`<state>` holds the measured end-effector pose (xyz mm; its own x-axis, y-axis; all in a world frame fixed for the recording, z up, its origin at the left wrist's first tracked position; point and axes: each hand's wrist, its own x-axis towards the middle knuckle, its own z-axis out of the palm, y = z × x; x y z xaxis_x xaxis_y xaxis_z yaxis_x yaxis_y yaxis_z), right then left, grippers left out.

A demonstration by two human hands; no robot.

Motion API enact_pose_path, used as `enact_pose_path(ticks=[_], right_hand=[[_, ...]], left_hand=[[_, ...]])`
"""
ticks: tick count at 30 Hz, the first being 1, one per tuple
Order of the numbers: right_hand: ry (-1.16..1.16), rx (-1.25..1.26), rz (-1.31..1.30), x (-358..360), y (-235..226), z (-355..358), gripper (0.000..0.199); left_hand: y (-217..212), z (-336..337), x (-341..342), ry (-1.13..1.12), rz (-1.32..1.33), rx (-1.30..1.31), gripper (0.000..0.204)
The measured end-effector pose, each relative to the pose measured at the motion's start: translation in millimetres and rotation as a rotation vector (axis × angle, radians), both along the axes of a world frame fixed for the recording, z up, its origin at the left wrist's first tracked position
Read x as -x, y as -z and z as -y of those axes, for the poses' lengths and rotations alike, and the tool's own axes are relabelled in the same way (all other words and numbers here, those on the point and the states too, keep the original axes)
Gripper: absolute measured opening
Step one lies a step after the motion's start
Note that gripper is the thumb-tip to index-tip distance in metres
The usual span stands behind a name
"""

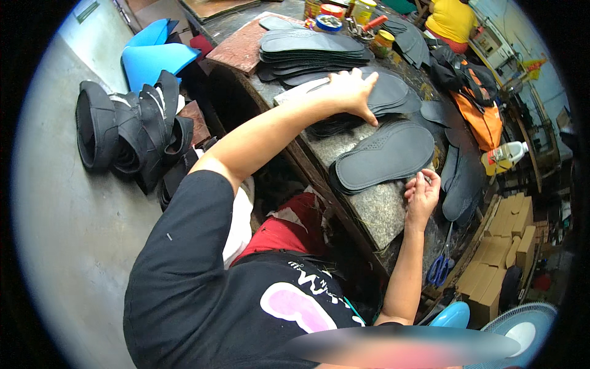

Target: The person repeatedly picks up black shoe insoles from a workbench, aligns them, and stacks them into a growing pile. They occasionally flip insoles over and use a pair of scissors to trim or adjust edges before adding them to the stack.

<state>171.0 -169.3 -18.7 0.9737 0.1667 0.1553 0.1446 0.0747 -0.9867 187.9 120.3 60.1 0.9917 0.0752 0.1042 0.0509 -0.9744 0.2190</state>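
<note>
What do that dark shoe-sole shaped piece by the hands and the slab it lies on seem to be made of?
The dark sole-shaped piece looks like matte rubber or foam sheet: flat, thin, dull grey-black, with rows of small perforations near its edge. The slab beneath looks like speckled stone, perhaps granite, grey and mottled with a worn surface. Neither can be told for sure by look alone.

Black shoe uppers point(132, 129) are lying heaped on the grey floor point(67, 246), with blue foam sheets point(153, 55) leaning just beyond them. Glue tins and jars point(344, 15) are standing at the far end of the stone worktop point(381, 212). Blue-handled scissors point(441, 265) are hanging off its near edge, beside stacked cardboard boxes point(501, 258). An orange bag point(482, 120) and a white bottle point(507, 154) are sitting further right.
</note>
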Motion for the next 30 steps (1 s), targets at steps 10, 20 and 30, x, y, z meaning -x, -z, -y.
enact_pose_path(ticks=[10, 20, 30], right_hand=[[0.012, 0.003, -0.001, 0.5, 0.3, 2.6, 0.016], [0.027, -0.008, 0.003, -0.8, -0.5, 2.7, 0.015], [0.034, 0.009, 0.016, -0.2, -2.0, 2.6, 0.015]], left_hand=[[5.6, -39.3, -34.1, 0.091, 0.210, 0.082, 0.108], [41.2, -229.8, -44.9, -0.260, -0.171, -0.234, 0.135], [34.0, -208.2, -32.8, -0.157, 0.006, -0.348, 0.115]])
